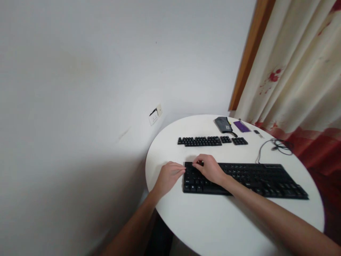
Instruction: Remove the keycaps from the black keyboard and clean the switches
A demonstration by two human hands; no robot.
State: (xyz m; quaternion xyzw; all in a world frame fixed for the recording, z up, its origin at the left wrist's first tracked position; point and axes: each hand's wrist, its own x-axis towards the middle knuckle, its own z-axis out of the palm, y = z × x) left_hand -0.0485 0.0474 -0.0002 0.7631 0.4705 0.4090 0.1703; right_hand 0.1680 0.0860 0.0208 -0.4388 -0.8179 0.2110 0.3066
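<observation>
A black computer keyboard [255,174] lies on the white round table. My left hand [167,176] is at its left edge, thumb and fingertips brought together there and touching the edge. Over the keyboard's upper left part, my right hand [209,167] is bent into a pinch, its fingertips down at the keys. Whatever is between those fingertips is too small and dark to make out. My right hand and forearm cover part of the keyboard. Behind it, loose black keycaps [203,141] are laid out in keyboard order, with smaller blocks of keycaps [239,141] to their right.
At the back of the round table [197,217] lie a grey cloth-like item [224,125], a flat purple item [242,126] and a small dark-and-light item [258,133]. The keyboard's cable [283,147] is coiled at the right. A wall socket [155,115] and curtain [301,71] stand beyond.
</observation>
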